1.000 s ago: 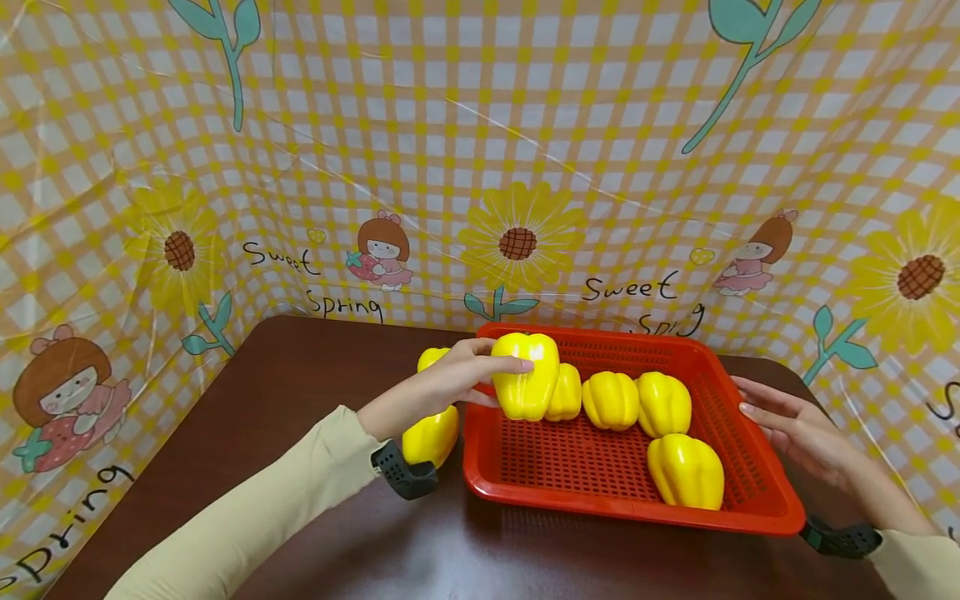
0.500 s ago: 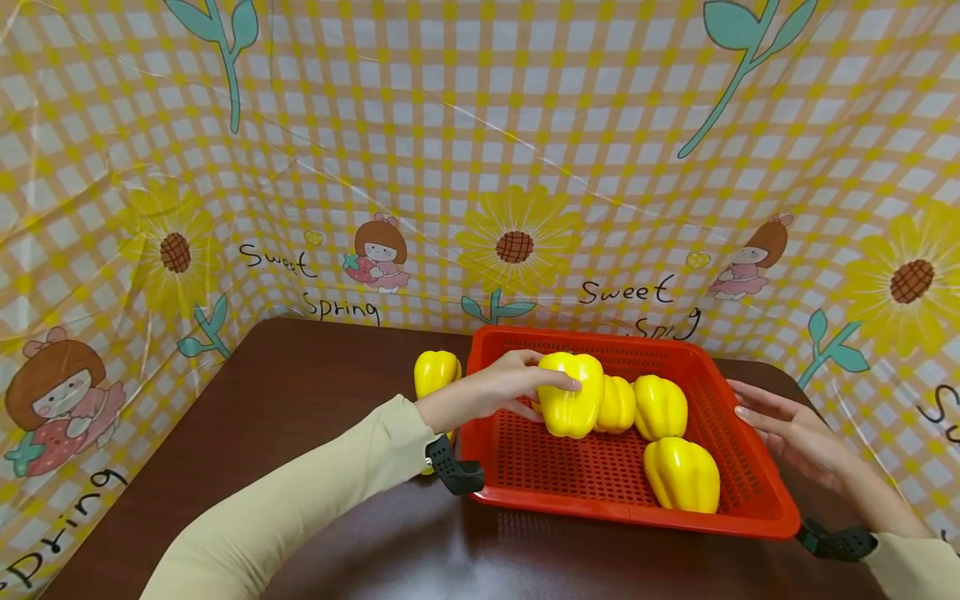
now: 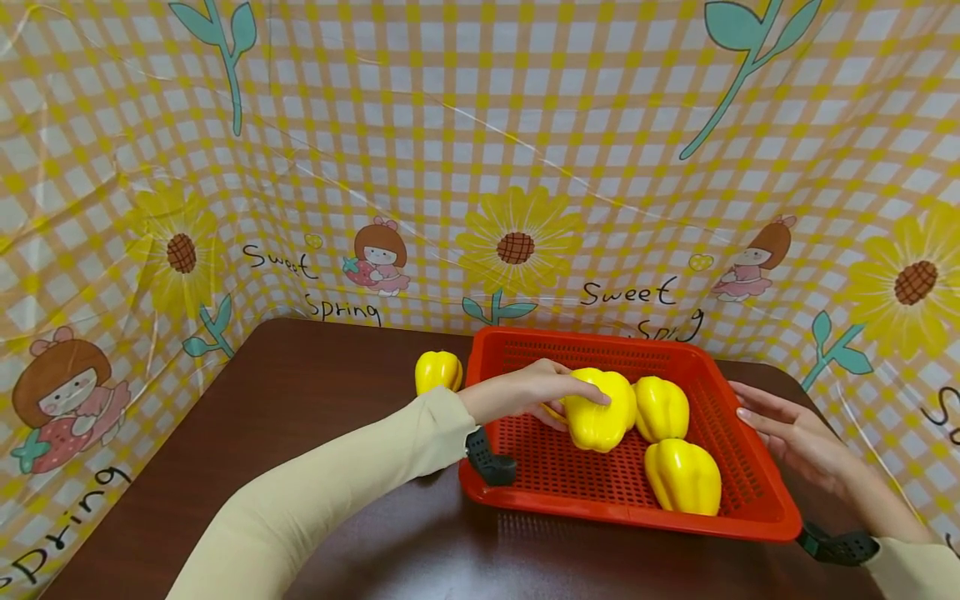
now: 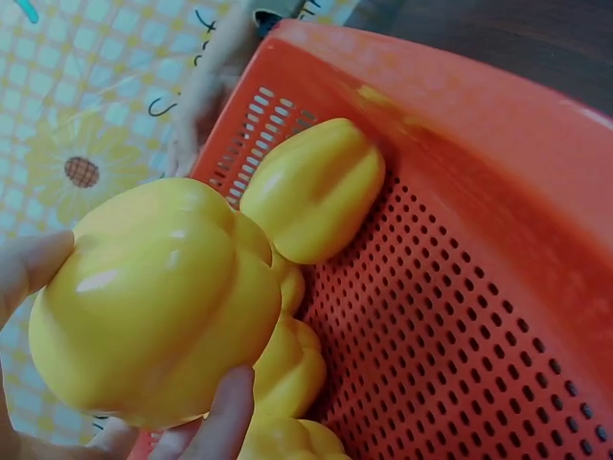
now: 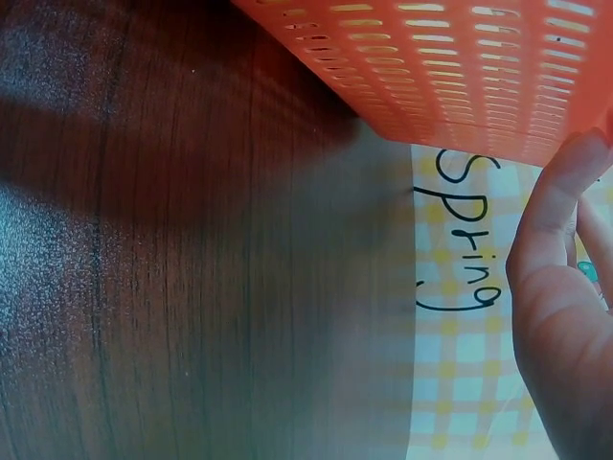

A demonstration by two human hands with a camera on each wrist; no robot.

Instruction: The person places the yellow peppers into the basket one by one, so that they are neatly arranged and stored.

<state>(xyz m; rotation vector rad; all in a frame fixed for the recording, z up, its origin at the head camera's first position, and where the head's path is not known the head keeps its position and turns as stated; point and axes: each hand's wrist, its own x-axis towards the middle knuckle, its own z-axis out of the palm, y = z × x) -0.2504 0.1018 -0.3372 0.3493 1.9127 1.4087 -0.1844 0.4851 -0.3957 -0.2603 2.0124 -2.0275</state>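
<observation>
A yellow bell pepper (image 3: 602, 423) is gripped by my left hand (image 3: 543, 392), held over the inside of a red basket (image 3: 555, 502). In the left wrist view, thumb and fingers wrap the sides of this pepper (image 4: 158, 302). Another pepper (image 3: 662, 408) lies just right of it, and one more pepper (image 3: 682, 477) lies near the basket's front right corner. Parts of others show beneath the held one in the left wrist view. My right hand (image 3: 798, 433) touches the basket's right rim with fairly straight fingers, also visible in the right wrist view beside the basket wall (image 5: 460, 67).
Outside the basket, a yellow pepper (image 3: 438, 372) stands on the dark wooden table (image 3: 322, 392) to its left. A checked cloth (image 3: 480, 167) with flower prints hangs behind and at both sides. My left forearm (image 3: 330, 492) crosses the table and the basket's left rim.
My left hand has carried its pepper rightward and slightly down within the basket, covering peppers that showed there before. The right hand stays at the rim.
</observation>
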